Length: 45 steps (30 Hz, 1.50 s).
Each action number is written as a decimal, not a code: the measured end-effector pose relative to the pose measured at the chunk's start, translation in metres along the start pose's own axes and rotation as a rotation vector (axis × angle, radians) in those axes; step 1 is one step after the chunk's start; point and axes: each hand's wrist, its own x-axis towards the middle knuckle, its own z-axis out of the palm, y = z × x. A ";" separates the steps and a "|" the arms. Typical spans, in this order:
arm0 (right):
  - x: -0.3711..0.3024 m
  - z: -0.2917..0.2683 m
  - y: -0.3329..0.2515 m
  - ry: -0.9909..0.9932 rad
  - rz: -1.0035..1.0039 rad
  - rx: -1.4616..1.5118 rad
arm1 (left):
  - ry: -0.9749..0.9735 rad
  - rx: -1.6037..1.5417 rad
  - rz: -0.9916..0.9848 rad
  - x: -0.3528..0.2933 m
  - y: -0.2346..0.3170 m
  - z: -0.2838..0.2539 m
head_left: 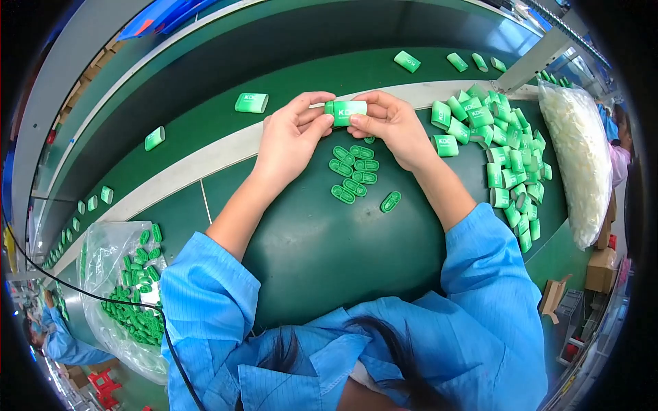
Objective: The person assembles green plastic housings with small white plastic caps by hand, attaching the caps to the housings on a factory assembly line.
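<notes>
Above the dark green table my left hand (291, 139) and my right hand (396, 130) hold one small green-and-white plastic casing (349, 110) level between them. The left fingertips pinch its darker green end, which looks like an end cap (330, 107) at the casing's left opening. At the other end, my right thumb and fingers grip the casing. Whether the cap is fully seated cannot be told. Just below the hands lie several loose oval green caps (367, 165), one (391, 201) a little apart from the others.
Several similar casings (480, 116) are heaped at the right, beside a clear bag of whitish parts (579, 164). An open plastic bag (103, 253) of green caps lies at the left, with a black cable (89, 293) across it. Spaced casings (251, 103) sit on the green belt (301, 77) beyond a pale rail.
</notes>
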 end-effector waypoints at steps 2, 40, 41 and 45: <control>0.000 0.001 -0.001 -0.009 0.003 0.008 | -0.004 0.022 0.021 -0.001 0.000 0.000; -0.040 -0.010 -0.037 0.121 -0.181 -1.008 | 0.133 0.729 0.117 0.059 -0.010 -0.040; -0.051 -0.012 -0.039 0.043 -0.134 -0.878 | 0.126 0.711 0.021 0.067 -0.010 -0.048; -0.091 -0.007 -0.041 -0.194 0.004 -0.785 | 0.191 0.993 0.096 0.070 -0.025 -0.053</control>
